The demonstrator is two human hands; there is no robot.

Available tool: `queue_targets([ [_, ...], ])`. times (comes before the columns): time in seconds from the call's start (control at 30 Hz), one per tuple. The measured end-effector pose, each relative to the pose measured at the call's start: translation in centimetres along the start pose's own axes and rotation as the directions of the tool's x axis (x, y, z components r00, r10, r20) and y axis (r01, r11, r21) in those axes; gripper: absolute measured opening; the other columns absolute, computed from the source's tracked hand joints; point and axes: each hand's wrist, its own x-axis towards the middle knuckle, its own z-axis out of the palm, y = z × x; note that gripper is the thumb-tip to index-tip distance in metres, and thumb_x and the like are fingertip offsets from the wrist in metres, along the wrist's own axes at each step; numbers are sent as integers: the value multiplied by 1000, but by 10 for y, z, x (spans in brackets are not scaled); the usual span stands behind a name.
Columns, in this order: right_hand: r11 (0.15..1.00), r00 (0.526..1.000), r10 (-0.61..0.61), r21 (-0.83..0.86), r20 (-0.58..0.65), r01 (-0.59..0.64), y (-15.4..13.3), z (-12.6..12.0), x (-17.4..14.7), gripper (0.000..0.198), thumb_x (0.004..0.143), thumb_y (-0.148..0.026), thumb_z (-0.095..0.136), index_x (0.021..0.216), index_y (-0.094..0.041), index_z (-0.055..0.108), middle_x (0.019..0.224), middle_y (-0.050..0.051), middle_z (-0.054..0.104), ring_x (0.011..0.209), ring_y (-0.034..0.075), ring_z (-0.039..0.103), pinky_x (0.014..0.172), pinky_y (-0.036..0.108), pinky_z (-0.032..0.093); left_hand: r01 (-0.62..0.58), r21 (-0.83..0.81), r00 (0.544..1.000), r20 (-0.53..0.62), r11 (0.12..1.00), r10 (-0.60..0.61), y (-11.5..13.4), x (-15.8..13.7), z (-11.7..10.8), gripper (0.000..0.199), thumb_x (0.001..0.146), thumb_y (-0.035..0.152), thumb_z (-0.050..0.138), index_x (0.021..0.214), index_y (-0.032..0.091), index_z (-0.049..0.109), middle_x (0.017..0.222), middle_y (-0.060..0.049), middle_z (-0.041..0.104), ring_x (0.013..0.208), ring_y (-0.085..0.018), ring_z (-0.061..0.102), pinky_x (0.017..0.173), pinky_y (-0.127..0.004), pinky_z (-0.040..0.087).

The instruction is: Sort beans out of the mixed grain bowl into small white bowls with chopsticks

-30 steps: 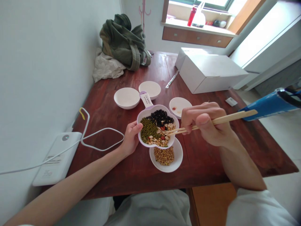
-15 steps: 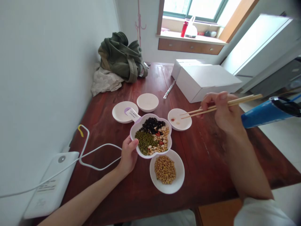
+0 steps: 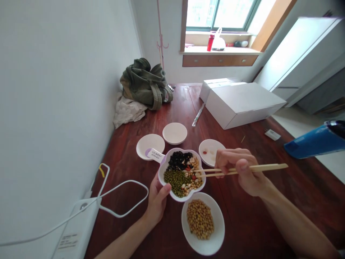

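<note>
My left hand (image 3: 157, 196) grips the near-left rim of a white and lilac flower-shaped bowl (image 3: 165, 160) with a short handle. Black beans (image 3: 178, 160), green mung beans (image 3: 175, 181) and a mix of soybeans, pale pieces and a few red ones lie in separate areas inside it. A pair of chopsticks (image 3: 253, 168) is held in my right hand (image 3: 242, 171), their tips over the mixed part at the bowl's right side. Whether the tips pinch anything is too small to tell. Partly behind my right fingers, a small white bowl (image 3: 208, 144) holds a reddish piece and pale ones.
A white bowl of soybeans (image 3: 199, 219) stands nearest me. Two white bowls (image 3: 174, 133) are behind the flower-shaped one. A white box (image 3: 242, 100), green bag (image 3: 144, 84), blue cup (image 3: 312, 140), charger (image 3: 272, 134) and cable-fed power strip (image 3: 78, 226) surround them.
My right hand has moved left and toward me, bringing the chopstick tips from the small white bowl to the flower-shaped bowl. The camera view has tilted up; my left hand keeps its hold.
</note>
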Motion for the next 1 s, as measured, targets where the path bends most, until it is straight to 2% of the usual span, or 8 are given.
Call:
queue_targets([
  [0.1, 1000, 1000, -16, 15, 12, 16, -1, 1, 1, 64, 119, -67, 42, 74, -24, 57, 64, 3, 62, 56, 17, 57, 53, 33, 40, 16, 2, 1000, -6, 1000, -16, 2, -1, 2, 79, 79, 53, 102, 149, 25, 78, 138, -15, 84, 135, -42, 77, 117, -51, 63],
  [0.27, 997, 997, -53, -50, 49, 56, -4, 3, -3, 51, 121, -47, 48, 77, -23, 59, 67, 2, 62, 58, 16, 57, 55, 33, 38, -3, -6, 1000, 16, 1000, 4, 2, 3, 2, 72, 81, 51, 101, 146, 28, 80, 129, -12, 87, 131, -41, 79, 113, -50, 66],
  [0.53, 998, 998, -46, -47, 33, 48, -18, -3, -3, 60, 120, -61, 45, 77, -23, 60, 68, 3, 66, 58, 16, 60, 55, 33, 41, -37, -29, 998, 44, 999, 38, -1, 4, 2, 60, 84, 47, 100, 138, 25, 84, 128, -12, 87, 132, -40, 79, 115, -49, 65],
  [0.77, 988, 987, -43, -142, 155, 65, -13, -1, -4, 50, 123, -47, 44, 80, -23, 56, 72, 2, 63, 63, 16, 57, 61, 34, 40, -57, -13, 997, 53, 998, 58, 2, 3, 6, 67, 82, 46, 101, 142, 24, 81, 134, -14, 85, 129, -40, 80, 111, -48, 67],
  [0.87, 983, 987, -45, -170, 157, 72, -10, -2, -3, 49, 122, -44, 48, 79, -23, 58, 72, 1, 64, 63, 15, 57, 60, 33, 40, -68, -3, 996, 61, 998, 68, 1, 4, 6, 64, 84, 44, 99, 140, 21, 80, 138, -14, 84, 132, -39, 79, 112, -47, 66],
  [1.0, 994, 993, -37, -94, 108, 47, -9, -2, 2, 61, 121, -57, 49, 73, -22, 61, 66, 2, 66, 60, 15, 63, 57, 29, 47, -66, 3, 996, 58, 998, 65, -1, 7, 6, 64, 81, 41, 99, 137, 19, 80, 135, -15, 85, 130, -38, 79, 108, -44, 67],
])
